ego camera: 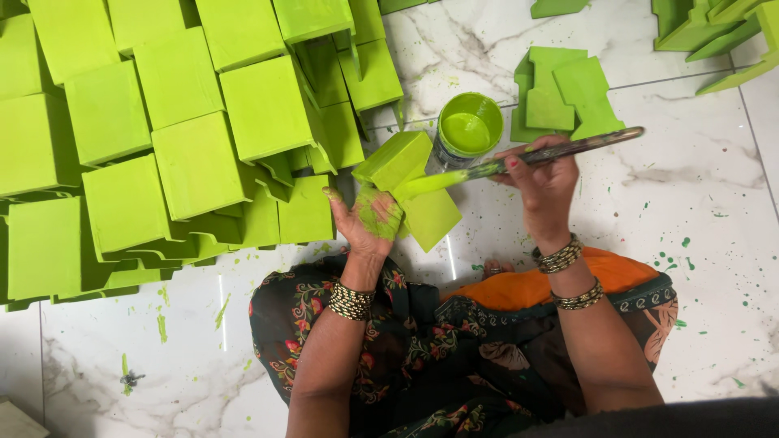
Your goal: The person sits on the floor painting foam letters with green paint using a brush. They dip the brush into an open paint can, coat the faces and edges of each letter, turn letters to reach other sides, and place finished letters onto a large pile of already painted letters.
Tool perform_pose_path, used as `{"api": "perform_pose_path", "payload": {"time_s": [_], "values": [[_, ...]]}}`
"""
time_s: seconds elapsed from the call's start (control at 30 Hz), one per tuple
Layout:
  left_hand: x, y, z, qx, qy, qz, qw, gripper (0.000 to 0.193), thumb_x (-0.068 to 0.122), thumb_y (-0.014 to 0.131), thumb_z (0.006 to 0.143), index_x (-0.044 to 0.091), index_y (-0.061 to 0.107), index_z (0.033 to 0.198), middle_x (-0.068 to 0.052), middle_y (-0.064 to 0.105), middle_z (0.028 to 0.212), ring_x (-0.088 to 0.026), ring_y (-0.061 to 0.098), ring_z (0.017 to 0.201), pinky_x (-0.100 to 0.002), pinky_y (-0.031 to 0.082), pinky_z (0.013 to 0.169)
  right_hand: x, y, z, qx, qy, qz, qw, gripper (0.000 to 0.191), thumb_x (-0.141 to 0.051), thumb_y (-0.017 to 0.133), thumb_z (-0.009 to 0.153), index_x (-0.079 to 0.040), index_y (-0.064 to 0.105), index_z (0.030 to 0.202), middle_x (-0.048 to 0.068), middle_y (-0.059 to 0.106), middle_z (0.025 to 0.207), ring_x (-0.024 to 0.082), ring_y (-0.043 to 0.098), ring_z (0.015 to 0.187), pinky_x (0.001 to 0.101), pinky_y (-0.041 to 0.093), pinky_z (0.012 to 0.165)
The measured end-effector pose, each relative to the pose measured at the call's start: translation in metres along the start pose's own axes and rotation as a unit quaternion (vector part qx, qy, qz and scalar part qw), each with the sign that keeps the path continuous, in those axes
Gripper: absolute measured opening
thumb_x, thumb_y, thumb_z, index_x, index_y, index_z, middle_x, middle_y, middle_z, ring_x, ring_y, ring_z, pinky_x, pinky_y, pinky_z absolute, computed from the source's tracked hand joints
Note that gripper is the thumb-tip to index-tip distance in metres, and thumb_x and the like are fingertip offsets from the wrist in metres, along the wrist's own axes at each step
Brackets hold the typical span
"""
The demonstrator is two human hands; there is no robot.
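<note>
Marble floor (649,195) lay paint-flecked — left hand (369,219), fingers curled, cupped a light, rigid green block (406,182) with wet, slippery faces; right hand (544,182) pinched the brush (519,158).

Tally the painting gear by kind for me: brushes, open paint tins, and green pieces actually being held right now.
Paintbrush, in the right hand: 1
Open paint tin: 1
Green piece, held in the left hand: 1
Total: 3
</note>
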State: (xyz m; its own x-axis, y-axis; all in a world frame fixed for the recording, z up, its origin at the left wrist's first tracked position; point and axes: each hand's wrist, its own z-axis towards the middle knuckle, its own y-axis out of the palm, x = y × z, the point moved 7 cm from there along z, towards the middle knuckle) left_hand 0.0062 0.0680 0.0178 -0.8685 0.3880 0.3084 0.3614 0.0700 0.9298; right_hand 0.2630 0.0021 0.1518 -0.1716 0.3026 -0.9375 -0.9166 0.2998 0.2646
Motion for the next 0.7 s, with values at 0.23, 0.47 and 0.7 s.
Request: {"api": "perform_pose_path", "payload": {"time_s": [0.23,0.47,0.7], "values": [[-0.001,0.007,-0.004,0.050,-0.028,-0.014,0.998,0.103,0.083,0.044,0.080,0.002,0.048,0.143,-0.011,0.064,0.127,-0.024,0.063,0.108,-0.034,0.052,0.093,-0.022,-0.027,0.008,0.054,-0.070,-0.050,0.995,0.024,0.001,0.066,0.110,-0.004,0.045,0.120,0.014,0.069,0.108,0.021,0.073,0.104,0.0382,0.070,0.088],[-0.003,-0.007,0.001,0.005,-0.005,-0.012,1.000,0.104,0.086,0.045,0.088,-0.001,0.049,0.146,-0.013,0.063,0.126,-0.024,0.060,0.104,-0.033,0.050,0.089,-0.006,-0.003,-0.001,0.015,-0.003,0.019,1.000,0.025,0.003,0.063,0.104,-0.005,0.044,0.119,0.013,0.069,0.106,0.023,0.075,0.102,0.0389,0.070,0.085],[-0.005,-0.017,0.001,0.040,-0.014,0.001,0.999,0.102,0.085,0.045,0.085,0.002,0.051,0.143,-0.011,0.065,0.122,-0.022,0.061,0.101,-0.033,0.051,0.087,0.007,0.008,-0.006,-0.011,0.022,0.029,0.999,0.026,0.003,0.064,0.103,-0.004,0.044,0.118,0.013,0.068,0.107,0.023,0.073,0.105,0.0378,0.070,0.086]]}}
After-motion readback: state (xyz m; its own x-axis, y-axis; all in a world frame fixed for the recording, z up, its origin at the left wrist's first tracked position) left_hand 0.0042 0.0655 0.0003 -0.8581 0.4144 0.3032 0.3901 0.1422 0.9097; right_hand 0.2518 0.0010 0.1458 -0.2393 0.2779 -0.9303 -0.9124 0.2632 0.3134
